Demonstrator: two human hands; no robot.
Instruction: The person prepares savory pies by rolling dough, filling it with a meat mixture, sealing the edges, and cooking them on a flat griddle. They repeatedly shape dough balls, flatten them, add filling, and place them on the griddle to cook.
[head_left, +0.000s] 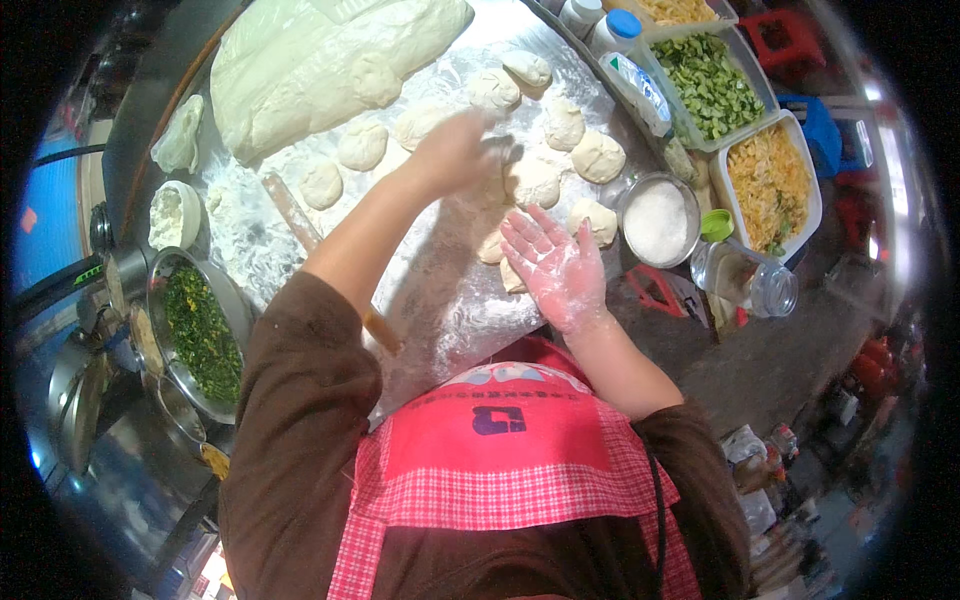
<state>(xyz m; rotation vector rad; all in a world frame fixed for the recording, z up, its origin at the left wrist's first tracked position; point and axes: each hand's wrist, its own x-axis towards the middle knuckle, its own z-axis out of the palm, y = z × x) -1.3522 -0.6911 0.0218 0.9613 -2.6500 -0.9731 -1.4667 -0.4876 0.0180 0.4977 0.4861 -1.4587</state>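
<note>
My left hand (457, 148) is blurred above the floured metal worktop (420, 292), among several round dough pieces; whether its fingers hold anything is unclear. Palm up and dusted with flour, my right hand (555, 262) has its fingers extended and nothing in it. Two dough pieces are partly hidden behind its fingers, and another dough piece (594, 222) lies beside its thumb. Farther up sit a larger dough round (532, 182) and a creased dough ball (598, 157). A wooden rolling pin (291, 210) passes beneath my left forearm.
A large dough slab (300, 82), partly under plastic film, occupies the far left. Leftward stand a tub of flour (174, 215) and a steel bowl of chopped greens (202, 334). Along the right are a bowl of white granules (660, 219), chopped vegetables (709, 86), shredded food (769, 187) and a clear jar (772, 291).
</note>
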